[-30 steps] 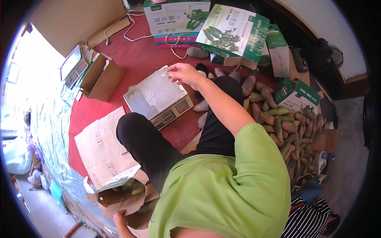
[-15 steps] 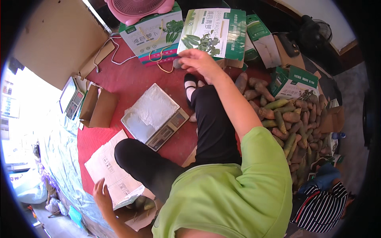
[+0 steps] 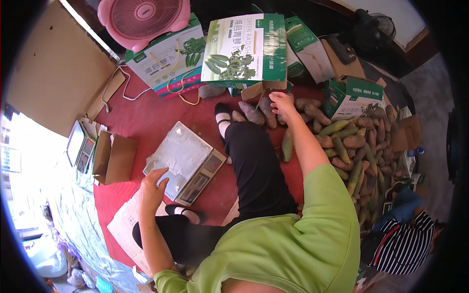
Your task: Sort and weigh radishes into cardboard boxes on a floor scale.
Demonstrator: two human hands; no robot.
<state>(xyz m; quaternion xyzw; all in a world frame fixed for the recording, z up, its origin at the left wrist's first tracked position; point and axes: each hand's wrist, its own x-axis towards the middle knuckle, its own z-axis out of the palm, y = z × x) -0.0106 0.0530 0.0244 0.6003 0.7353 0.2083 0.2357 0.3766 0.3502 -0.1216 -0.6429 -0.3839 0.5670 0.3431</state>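
My left hand (image 3: 154, 188) hovers at the left edge of a flat electronic scale (image 3: 183, 154), thumb and fingers apart with nothing in them. The scale's pale, scuffed platform bears no produce. My right hand (image 3: 283, 106) is stretched forward over muddy radishes (image 3: 251, 113) on the red floor, just below a large green-and-white carton (image 3: 244, 51). Its fingers are loosely bent and apart, and I see nothing held in them. One green radish (image 3: 287, 145) lies alone beside my right forearm. A grey-brown radish (image 3: 211, 91) rests near the carton's lower left corner.
A big heap of radishes (image 3: 361, 146) spreads to my right, with an opened green carton (image 3: 356, 97) behind it. A pink fan (image 3: 144, 19) sits on another carton (image 3: 168, 56). An open brown box (image 3: 115, 156) stands left. Another person in a striped top (image 3: 403, 244) is at lower right.
My left hand has risen from beside the flattened cardboard to the scale's edge. My right hand has moved right, from the carton's lower left corner to the radishes. The view has shifted slightly.
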